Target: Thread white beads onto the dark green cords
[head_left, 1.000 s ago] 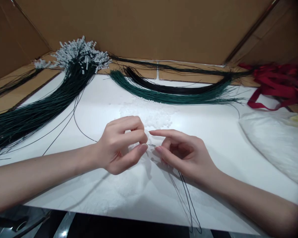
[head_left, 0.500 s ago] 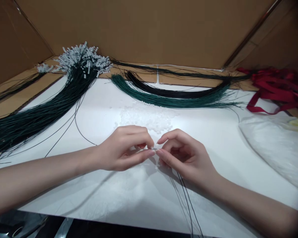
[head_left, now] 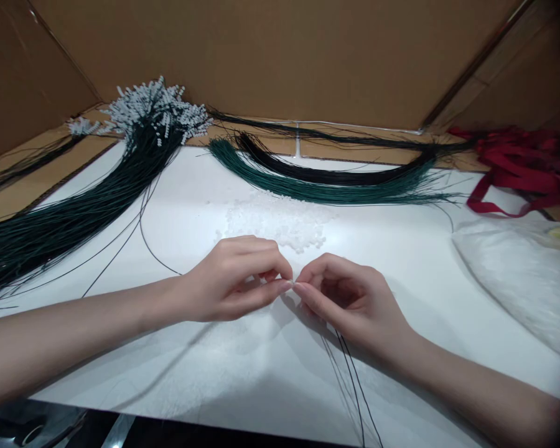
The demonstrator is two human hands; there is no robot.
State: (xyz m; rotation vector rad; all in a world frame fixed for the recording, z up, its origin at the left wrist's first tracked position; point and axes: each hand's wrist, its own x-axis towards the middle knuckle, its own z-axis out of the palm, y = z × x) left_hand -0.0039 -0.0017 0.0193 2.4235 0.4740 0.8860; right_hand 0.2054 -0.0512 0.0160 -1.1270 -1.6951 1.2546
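My left hand (head_left: 236, 280) and my right hand (head_left: 350, 298) meet fingertip to fingertip over the white table (head_left: 401, 261), both pinched closed. Between the pinched tips is something tiny that I cannot make out. Thin black cords (head_left: 352, 379) run from under my right hand toward the table's near edge. A heap of small clear beads (head_left: 280, 221) lies just beyond my fingers.
A large bundle of dark green cords (head_left: 74, 211) with white beaded ends (head_left: 156, 112) fans out at the left. Green and black cord bundles (head_left: 326, 183) curve across the back. Red ribbons (head_left: 527, 165) lie at the right, a clear plastic bag (head_left: 518, 274) below them. Cardboard walls surround the table.
My right index finger was stretched out a second ago; it has curled in, and both hands have closed together until the fingertips touch.
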